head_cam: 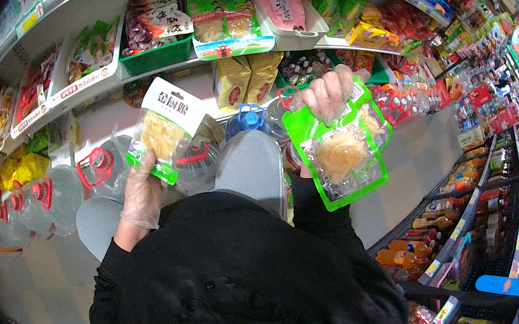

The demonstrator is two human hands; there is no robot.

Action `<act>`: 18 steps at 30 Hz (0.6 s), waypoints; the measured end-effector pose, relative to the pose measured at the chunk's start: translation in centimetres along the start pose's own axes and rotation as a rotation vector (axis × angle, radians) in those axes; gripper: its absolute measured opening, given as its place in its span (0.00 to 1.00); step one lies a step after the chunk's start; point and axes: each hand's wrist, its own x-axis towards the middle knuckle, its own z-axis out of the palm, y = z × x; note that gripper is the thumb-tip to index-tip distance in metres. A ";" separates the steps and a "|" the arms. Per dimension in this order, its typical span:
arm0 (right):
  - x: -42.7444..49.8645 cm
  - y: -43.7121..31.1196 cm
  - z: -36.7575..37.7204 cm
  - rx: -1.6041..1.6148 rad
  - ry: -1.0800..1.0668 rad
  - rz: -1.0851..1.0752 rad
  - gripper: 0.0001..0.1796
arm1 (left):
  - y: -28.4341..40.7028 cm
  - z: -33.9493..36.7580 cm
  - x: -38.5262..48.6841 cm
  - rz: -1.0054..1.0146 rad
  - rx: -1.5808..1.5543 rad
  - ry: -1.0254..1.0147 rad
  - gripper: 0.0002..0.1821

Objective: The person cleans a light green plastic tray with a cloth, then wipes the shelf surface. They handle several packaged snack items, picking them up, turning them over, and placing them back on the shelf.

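My left hand (143, 190), in a thin clear plastic glove, grips the lower edge of a food pouch (164, 131) with a white top, a clear window on yellowish pieces and a green base. The pouch is upright, in front of the shelf. My right hand (331, 95), gloved too, holds green-edged clear food packs (342, 158) by their top edges; they overlap and hang tilted, the front one showing a pale noodle-like coil. Before me on the shelf are a white box of green-and-red packs (229, 23) and a white basket of pink packs (285, 11).
A green bin of snack packs (156, 48) and yellow bags (231, 81) stand at the shelf. Large water bottles with red handles (56, 193) line the floor at left. Across the aisle floor (395, 166), racks of bottled drinks (408, 255) run along the right.
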 end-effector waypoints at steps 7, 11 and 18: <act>0.0 0.5 -0.6 0.062 -0.123 -0.023 0.32 | 0.1 0.4 -0.1 -0.005 0.008 0.006 0.33; 0.0 0.0 -1.1 0.037 -0.150 0.008 0.29 | 0.2 0.7 -0.1 -0.010 0.034 -0.004 0.33; 0.1 0.9 0.2 0.009 -0.071 -0.013 0.26 | 0.0 0.3 0.0 -0.008 0.025 -0.014 0.33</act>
